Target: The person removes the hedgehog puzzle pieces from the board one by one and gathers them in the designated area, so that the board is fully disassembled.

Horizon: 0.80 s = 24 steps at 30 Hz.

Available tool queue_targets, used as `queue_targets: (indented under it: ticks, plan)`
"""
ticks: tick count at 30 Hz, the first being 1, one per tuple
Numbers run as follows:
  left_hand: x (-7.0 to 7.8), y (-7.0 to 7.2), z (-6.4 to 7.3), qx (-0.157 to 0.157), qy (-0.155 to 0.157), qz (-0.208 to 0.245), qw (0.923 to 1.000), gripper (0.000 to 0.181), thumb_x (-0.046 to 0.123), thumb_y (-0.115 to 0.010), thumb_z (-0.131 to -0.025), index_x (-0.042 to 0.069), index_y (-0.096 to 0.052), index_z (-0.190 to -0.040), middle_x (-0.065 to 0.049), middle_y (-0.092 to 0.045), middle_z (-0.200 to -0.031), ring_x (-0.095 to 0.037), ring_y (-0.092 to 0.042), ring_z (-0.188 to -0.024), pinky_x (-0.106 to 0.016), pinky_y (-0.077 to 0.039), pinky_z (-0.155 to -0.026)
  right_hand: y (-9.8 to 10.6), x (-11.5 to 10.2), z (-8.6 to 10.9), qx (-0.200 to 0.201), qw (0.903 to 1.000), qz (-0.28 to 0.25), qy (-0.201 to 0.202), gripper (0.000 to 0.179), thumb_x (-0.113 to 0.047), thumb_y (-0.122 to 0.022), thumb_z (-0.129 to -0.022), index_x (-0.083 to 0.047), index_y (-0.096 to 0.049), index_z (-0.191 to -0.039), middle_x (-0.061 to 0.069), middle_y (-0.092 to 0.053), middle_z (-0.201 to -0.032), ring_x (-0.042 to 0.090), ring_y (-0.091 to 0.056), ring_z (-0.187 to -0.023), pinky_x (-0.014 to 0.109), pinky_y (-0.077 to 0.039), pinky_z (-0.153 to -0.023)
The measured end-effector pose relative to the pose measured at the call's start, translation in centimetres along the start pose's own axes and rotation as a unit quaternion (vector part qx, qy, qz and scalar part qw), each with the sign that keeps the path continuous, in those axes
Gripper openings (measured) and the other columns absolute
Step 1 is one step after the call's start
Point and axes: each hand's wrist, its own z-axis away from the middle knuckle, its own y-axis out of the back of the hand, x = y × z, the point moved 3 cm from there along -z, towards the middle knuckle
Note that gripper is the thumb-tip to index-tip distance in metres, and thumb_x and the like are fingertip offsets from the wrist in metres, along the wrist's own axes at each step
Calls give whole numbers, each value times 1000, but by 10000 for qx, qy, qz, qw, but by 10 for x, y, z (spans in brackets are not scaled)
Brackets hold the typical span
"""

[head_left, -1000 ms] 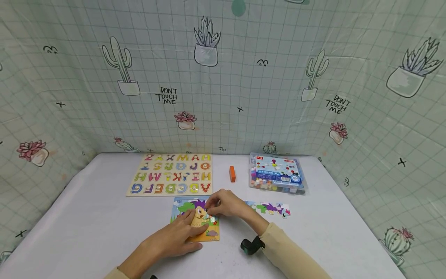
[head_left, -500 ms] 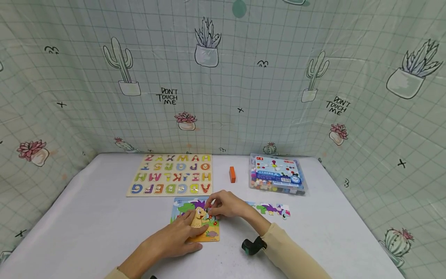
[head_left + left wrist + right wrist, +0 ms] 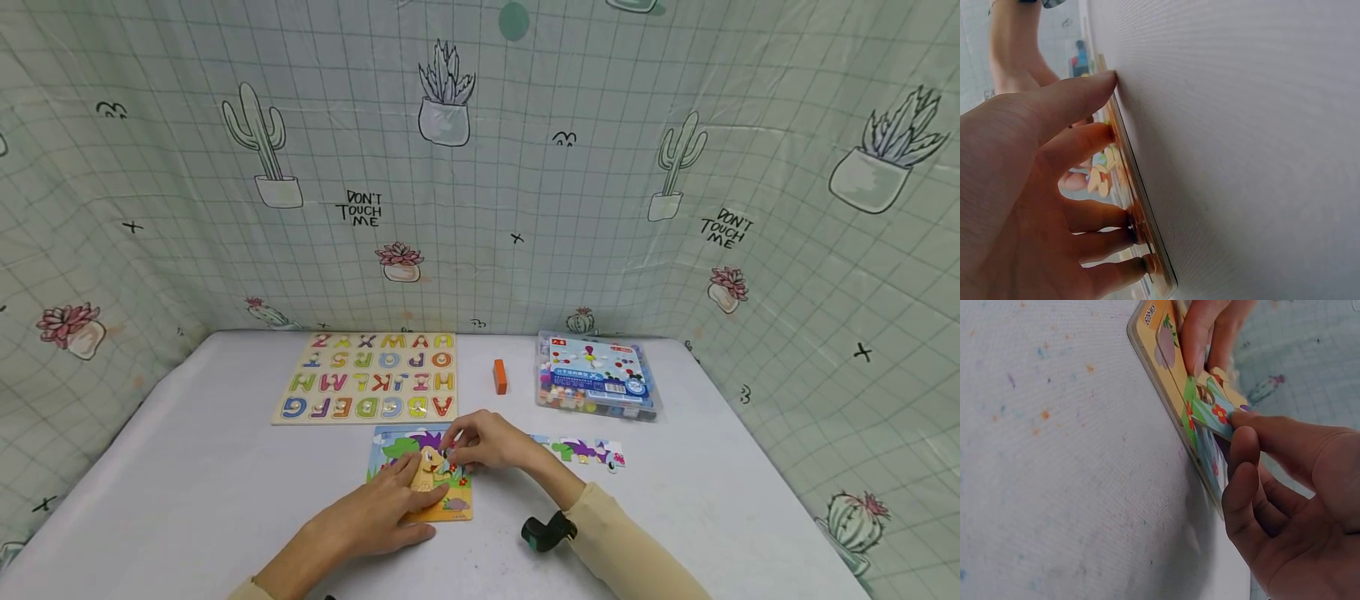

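Observation:
In the head view, a jigsaw puzzle board (image 3: 454,514) with a colourful cartoon animal picture lies before me. My left hand (image 3: 378,510) rests on its left and front part, fingers extended; the left wrist view shows the fingertips touching the board and the thumb at its edge. Over the board's right side, my right hand (image 3: 491,440) pinches a puzzle piece (image 3: 1218,412) between thumb and finger. That piece has a red flower on blue and green, and is tilted against the board in the right wrist view. Several loose puzzle pieces (image 3: 577,450) lie right of the board, partly behind my right wrist.
A wooden alphabet board (image 3: 367,382) lies behind the puzzle, to the left. An orange block (image 3: 500,377) stands right of it. A clear plastic box (image 3: 596,377) of colourful parts lies at the back right. A printed curtain (image 3: 480,183) surrounds the white table (image 3: 187,467).
A pale patch below the right fingertips has given way to flower print as the pinched piece shifts slightly. Both hands stay almost in place.

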Motion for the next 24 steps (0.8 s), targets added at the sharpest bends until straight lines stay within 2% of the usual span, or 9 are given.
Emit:
queue_targets:
  ticks: [8, 14, 18, 24]
  plan:
    - [1, -2, 0, -39, 65, -30, 10000, 50, 45, -64, -93, 26, -57, -139, -31, -27, -156, -45, -27, -146, -61, -30, -114, 13, 1, 3, 458, 9989, 82, 48, 13, -14, -66, -95, -9, -72, -106, 8, -73, -87, 10, -57, -62, 20, -46, -56]
    - [1, -2, 1, -26, 60, -49, 10000, 50, 45, -63, -93, 26, -58, -138, -31, -27, -156, -46, -27, -146, -61, -30, -114, 25, 8, 12, 383, 9992, 43, 64, 14, -16, -67, -94, -10, -72, -106, 9, -73, -87, 10, -56, -64, 20, -45, -57]
    - [1, -2, 2, 30, 17, -30, 10000, 50, 44, -63, -93, 25, -57, -139, -31, -27, -156, -47, -28, -145, -61, -30, -114, 33, 18, 26, 258, 9996, -64, 10, 15, -15, -67, -94, -8, -72, -106, 11, -73, -84, 10, -54, -62, 20, -45, -56]
    - [1, 0, 3, 43, 55, 18, 10000, 51, 45, -63, -93, 26, -56, -140, -29, -26, -158, -45, -26, -147, -60, -29, -115, 49, 37, 58, 227, 9989, -237, -346, 16, -16, -64, -96, -9, -71, -108, 13, -69, -77, 11, -52, -57, 22, -43, -52]
